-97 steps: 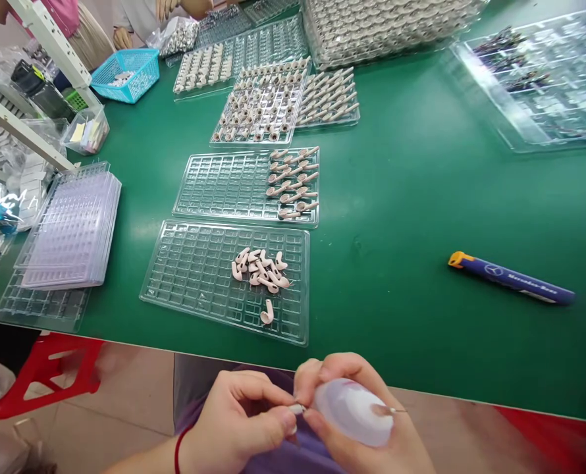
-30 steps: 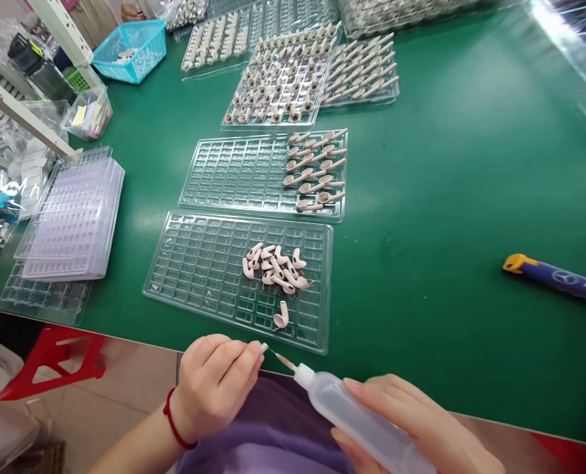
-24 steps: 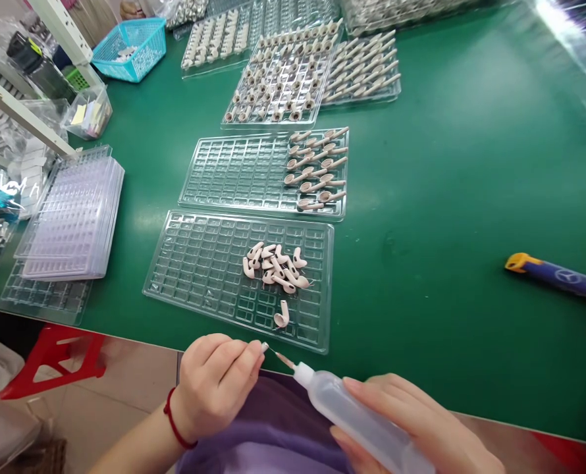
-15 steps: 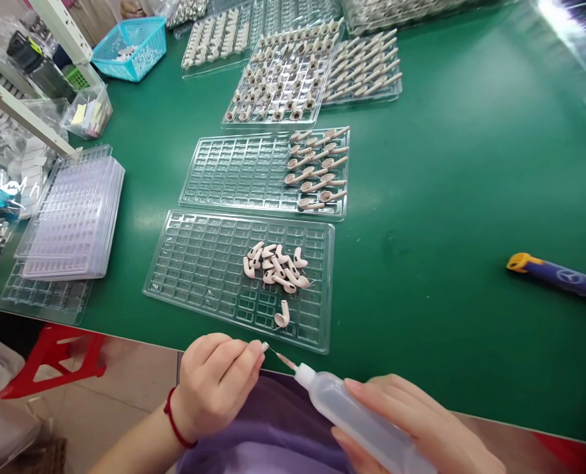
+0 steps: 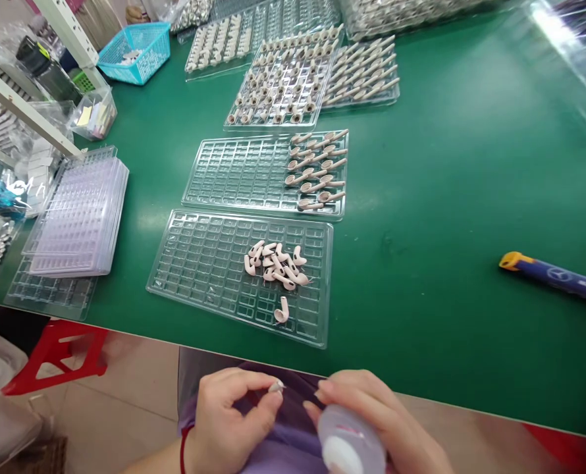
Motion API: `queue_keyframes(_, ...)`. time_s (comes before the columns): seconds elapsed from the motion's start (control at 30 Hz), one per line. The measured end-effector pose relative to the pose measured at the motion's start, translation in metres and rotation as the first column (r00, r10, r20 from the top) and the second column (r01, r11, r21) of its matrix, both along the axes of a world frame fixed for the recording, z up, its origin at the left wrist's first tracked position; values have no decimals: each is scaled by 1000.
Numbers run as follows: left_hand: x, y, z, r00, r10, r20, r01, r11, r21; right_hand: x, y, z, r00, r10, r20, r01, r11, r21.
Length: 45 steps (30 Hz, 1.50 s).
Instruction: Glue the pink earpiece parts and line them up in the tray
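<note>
Head camera view: a person's two bare hands meet over a purple-clad lap, just in front of a green desk (image 5: 421,230). The left hand (image 5: 238,418) pinches a small pale part (image 5: 276,387) between thumb and forefinger. The right hand (image 5: 376,421) is curled around a translucent squeeze bottle (image 5: 347,441), its base turned to the camera; the nozzle is out of sight.

A moment ago the bottle's tip pointed at the part over the desk's edge; now both hands are drawn back and a gap separates bottle from part. This suggests a pause in applying liquid, perhaps to check or regrip the part.

On the desk, the nearest clear tray (image 5: 209,289) holds, as before, a heap of earbud-shaped shells (image 5: 273,263) and one lone shell (image 5: 282,311). The tray behind (image 5: 238,171) has rows of long-stemmed shells (image 5: 317,172) at its right end.
</note>
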<state>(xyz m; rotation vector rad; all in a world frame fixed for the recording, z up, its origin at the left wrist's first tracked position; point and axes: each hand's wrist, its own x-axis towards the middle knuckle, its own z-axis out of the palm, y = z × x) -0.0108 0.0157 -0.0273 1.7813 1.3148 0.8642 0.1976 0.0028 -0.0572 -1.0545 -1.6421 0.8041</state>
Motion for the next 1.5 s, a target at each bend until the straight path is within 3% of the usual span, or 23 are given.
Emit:
queue_keyframes(0.03, 3, -3, -2, 996, 62, 71, -46, 978, -202, -5, 2, -1, 1000, 19, 14, -19, 999, 48)
queue_keyframes(0.07, 6, -6, -4, 980, 145, 136, -80, 913, -399, -9, 5, -2, 999, 25, 37, -29, 995, 100)
queue_keyframes(0.13, 11, -7, -8, 920, 319, 227, -88, 734, -674, -16, 8, -4, 995, 0, 96, -18, 983, 184)
queue_keyframes(0.17, 13, -6, -10, 887, 387, 252, -80, 667, -741, -18, 10, -5, 992, -15, 122, -12, 977, 213)
queue_keyframes(0.23, 17, -3, -11, 840, 474, 265, -92, 605, -791, -21, 11, -7, 987, -35, 157, -5, 970, 243)
queue_keyframes(0.4, 22, 3, -9, 795, 545, 265, -112, 562, -819, -22, 11, -7, 978, -72, 198, 22, 969, 246)
queue_keyframes(0.87, 28, 8, -6, 773, 588, 240, -175, 562, -809, -22, 9, -11, 969, -61, 239, 3, 972, 234)
queue_keyframes(1.17, 27, 6, -10, 776, 565, 281, -151, 599, -787, -23, 9, -9, 967, -54, 248, -6, 972, 236)
queue_keyframes(1.3, 24, 5, -15, 789, 525, 321, -112, 635, -764, -25, 11, -6, 966, -98, 240, 34, 966, 257)
queue_keyframes(1.4, 17, 5, -11, 853, 431, 295, -83, 669, -739, -23, 15, -2, 965, -86, 247, 21, 966, 257)
queue_keyframes(1.43, 14, 6, -8, 887, 378, 265, -90, 705, -704, -22, 17, -1, 968, -70, 241, 8, 968, 251)
queue_keyframes(1.5, 9, 7, -1, 952, 248, 177, -115, 830, -545, -19, 19, 2, 977, -33, 209, -17, 972, 234)
